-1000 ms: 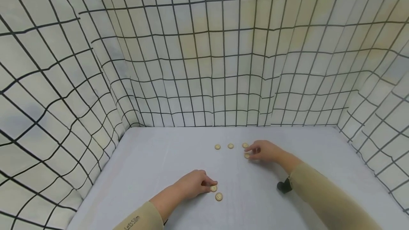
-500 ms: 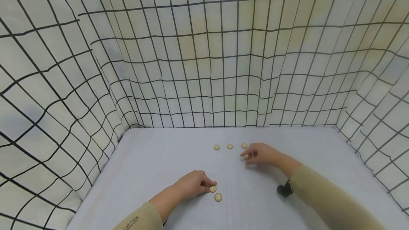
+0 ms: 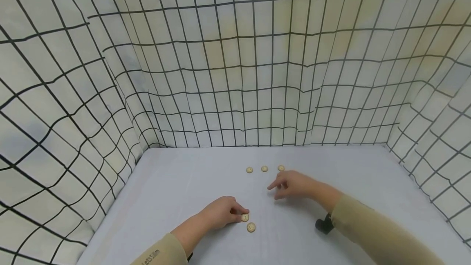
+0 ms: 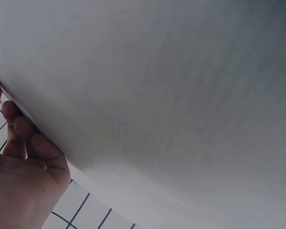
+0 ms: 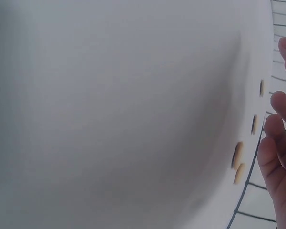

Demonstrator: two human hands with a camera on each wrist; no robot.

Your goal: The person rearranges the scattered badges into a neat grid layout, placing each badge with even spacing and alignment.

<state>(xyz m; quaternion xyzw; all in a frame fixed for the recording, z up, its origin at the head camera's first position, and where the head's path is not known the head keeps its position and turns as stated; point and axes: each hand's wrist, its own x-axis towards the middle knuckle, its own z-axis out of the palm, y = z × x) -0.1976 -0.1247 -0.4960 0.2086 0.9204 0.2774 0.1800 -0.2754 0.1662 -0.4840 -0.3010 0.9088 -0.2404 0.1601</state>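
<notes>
In the head view, my left hand [image 3: 222,213] touches the table at front centre, thumb and index finger pinching the edge of a round beige button [image 3: 245,217]. A second button [image 3: 251,227] lies just in front of it. My right hand [image 3: 294,185] hovers farther back, fingers loosely bent with nothing between them. Beyond it, a row holds a left button [image 3: 249,170], a middle button [image 3: 264,169] and a right button [image 3: 281,168]. The right wrist view also shows a button [image 5: 239,173] close to the row, hidden under my hand in the head view.
A white cloth-covered table [image 3: 176,183] fills the lower area. White walls with a dark grid pattern [image 3: 235,93] enclose its back and sides. A black wrist camera [image 3: 324,224] hangs below the right sleeve [image 3: 368,220].
My right hand has let go of the button near the right end of the back row and drawn left and nearer, its fingers spreading. The left hand and its button stay put.
</notes>
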